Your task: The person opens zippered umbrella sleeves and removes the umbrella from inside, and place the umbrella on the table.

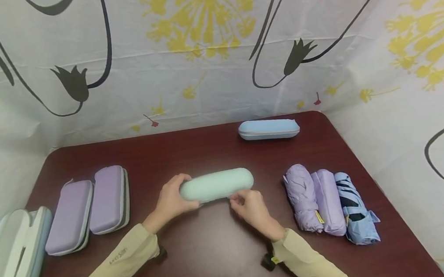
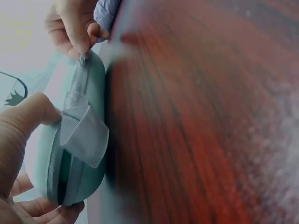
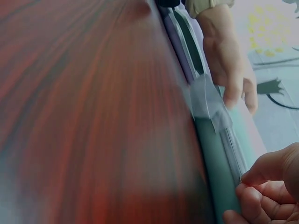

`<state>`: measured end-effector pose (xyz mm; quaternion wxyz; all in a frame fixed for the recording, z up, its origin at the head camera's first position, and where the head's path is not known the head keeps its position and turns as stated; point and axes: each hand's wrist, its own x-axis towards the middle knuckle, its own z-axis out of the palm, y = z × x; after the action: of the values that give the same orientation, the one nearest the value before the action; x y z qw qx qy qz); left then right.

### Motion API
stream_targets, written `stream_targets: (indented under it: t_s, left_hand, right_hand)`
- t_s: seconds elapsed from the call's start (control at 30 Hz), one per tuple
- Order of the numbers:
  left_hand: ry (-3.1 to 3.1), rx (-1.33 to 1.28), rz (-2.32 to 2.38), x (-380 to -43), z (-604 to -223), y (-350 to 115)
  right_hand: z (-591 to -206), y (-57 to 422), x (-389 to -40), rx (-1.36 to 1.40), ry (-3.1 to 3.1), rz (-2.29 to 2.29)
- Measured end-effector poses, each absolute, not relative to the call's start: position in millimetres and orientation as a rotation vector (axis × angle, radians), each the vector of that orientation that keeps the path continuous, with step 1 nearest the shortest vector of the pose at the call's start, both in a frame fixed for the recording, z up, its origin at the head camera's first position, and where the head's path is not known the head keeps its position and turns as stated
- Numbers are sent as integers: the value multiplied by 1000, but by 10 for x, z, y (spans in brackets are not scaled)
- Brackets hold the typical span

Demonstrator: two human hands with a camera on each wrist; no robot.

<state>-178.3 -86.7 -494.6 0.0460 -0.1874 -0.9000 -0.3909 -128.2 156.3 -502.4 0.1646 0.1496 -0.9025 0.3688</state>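
A mint green zip case [image 1: 218,185] lies across the middle of the table. Its left end is held by my left hand [image 1: 173,198], thumb along the front edge and the other fingers around the far side. At the front right of the case, my right hand [image 1: 252,208] pinches the zipper pull [image 2: 82,59] between thumb and fingers. A grey fabric loop [image 2: 88,133] hangs over the zipper in the left wrist view. Near the left hand the zipper stands parted, showing a dark gap [image 2: 64,172]; between the loop and the pull the zipper teeth look joined.
Two lilac cases [image 1: 70,215] and an opened pale blue case [image 1: 30,256] lie at the left. A blue case [image 1: 268,129] sits at the back edge. To the right are folded umbrellas, a lilac one [image 1: 302,197], another lilac bundle [image 1: 328,202] and a blue patterned one [image 1: 356,208].
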Motion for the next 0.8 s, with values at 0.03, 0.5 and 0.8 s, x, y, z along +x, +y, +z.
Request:
stream_targets:
  t_s: [0.03,0.5,0.8]
  left_hand:
    - [-2739,-580,-1207,-1776,-4950,-870]
    - [-2715,-595,-1295,-1754,-4963,-922]
    - [-2725,-587,-1295,-1759,-4959,-918]
  right_hand:
    - [-5017,1540,-1284,435,-2579,1041]
    - [-5026,1391,-1297,463,-2563,980]
    - [-5001,1290,-1289,495,-2610,968]
